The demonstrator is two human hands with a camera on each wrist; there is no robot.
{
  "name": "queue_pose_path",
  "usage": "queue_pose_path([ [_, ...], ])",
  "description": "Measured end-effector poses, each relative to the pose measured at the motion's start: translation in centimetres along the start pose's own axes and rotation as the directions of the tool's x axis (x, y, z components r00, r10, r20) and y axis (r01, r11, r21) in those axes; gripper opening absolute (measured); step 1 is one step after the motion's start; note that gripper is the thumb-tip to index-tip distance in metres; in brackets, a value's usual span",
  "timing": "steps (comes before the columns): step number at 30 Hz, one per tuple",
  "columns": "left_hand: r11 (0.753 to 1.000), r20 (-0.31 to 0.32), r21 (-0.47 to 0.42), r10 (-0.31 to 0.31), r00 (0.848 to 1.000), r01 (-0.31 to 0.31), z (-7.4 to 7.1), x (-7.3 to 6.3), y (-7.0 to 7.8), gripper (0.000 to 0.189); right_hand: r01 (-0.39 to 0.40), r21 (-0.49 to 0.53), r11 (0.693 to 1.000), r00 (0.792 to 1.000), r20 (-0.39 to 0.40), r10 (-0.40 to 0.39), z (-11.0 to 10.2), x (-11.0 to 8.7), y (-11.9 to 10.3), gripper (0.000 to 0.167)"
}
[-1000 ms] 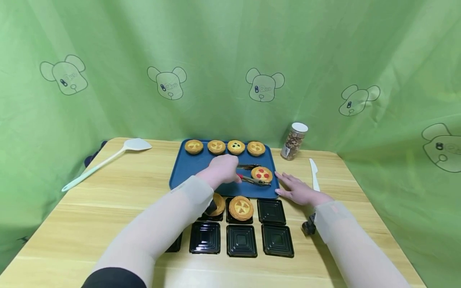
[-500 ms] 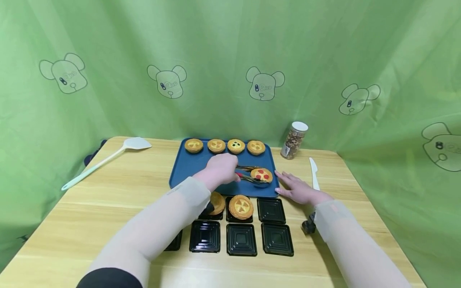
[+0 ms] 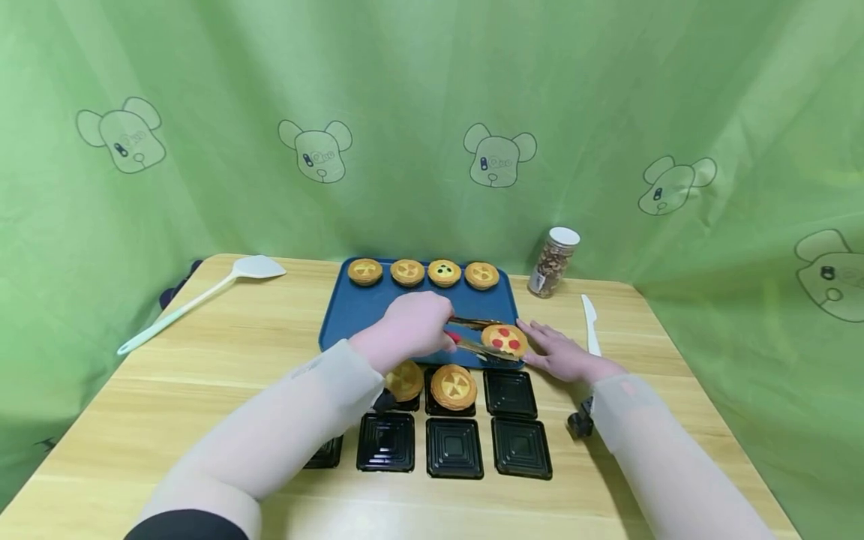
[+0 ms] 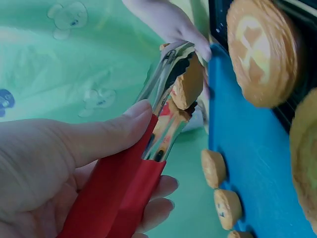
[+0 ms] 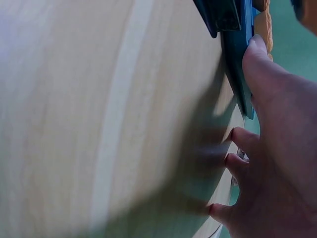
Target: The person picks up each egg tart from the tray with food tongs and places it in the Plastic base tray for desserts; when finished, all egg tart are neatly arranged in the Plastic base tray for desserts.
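My left hand [image 3: 420,321] grips red-handled tongs [image 4: 116,196], thumb on one handle and fingers behind the other. Between the metal tips of the tongs is a tart with red pieces on top [image 3: 505,341], held over the right front corner of the blue tray [image 3: 364,319]. My right hand [image 3: 562,355] lies at the tray's right edge with fingers spread. In the right wrist view its thumb reaches the tray rim, and the other fingertips come down at the wooden table [image 5: 124,124].
Several tarts [image 3: 408,273] line the tray's back edge. In front are black square trays [image 3: 454,448], one bearing a tart [image 3: 453,388]; another tart [image 3: 405,381] is partly behind my left wrist. A jar [image 3: 553,262], white knife [image 3: 590,324] and pale turner [image 3: 202,300] lie around.
The tongs have lifted the red-topped tart and carried it slightly right and toward me. My left forearm follows. The right hand stays at the tray edge.
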State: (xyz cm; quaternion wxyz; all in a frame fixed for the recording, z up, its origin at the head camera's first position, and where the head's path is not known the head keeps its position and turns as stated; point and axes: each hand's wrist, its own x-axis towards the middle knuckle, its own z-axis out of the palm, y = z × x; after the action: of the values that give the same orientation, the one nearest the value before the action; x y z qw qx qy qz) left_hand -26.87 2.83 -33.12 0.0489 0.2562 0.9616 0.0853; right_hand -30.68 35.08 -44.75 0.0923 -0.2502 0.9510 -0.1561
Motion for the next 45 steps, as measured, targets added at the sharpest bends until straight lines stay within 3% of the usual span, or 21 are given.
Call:
queue_pose_path([
  [9,0.995,0.003,0.019,0.102,0.995,-0.102,0.3,-2.1,1.4,0.041,-0.023,-0.030,0.999,1.000,0.012,0.023,0.1,0.0,-0.4,0.063],
  [15,0.991,0.018,0.036,0.128,0.992,-0.128,1.1,-2.7,1.6,0.040,-0.018,-0.007,1.000,1.000,-0.011,0.018,0.1,0.0,-0.5,0.068],
  [32,0.986,0.025,0.038,0.160,0.987,-0.161,2.9,-2.4,1.9,0.027,-0.057,0.020,0.998,0.998,0.014,0.057,0.9,0.7,1.3,0.080],
  [45,0.985,0.021,0.056,0.161,0.987,-0.162,3.3,-2.3,1.9,0.031,-0.060,0.018,0.998,0.998,0.013,0.060,0.9,0.6,1.3,0.079],
])
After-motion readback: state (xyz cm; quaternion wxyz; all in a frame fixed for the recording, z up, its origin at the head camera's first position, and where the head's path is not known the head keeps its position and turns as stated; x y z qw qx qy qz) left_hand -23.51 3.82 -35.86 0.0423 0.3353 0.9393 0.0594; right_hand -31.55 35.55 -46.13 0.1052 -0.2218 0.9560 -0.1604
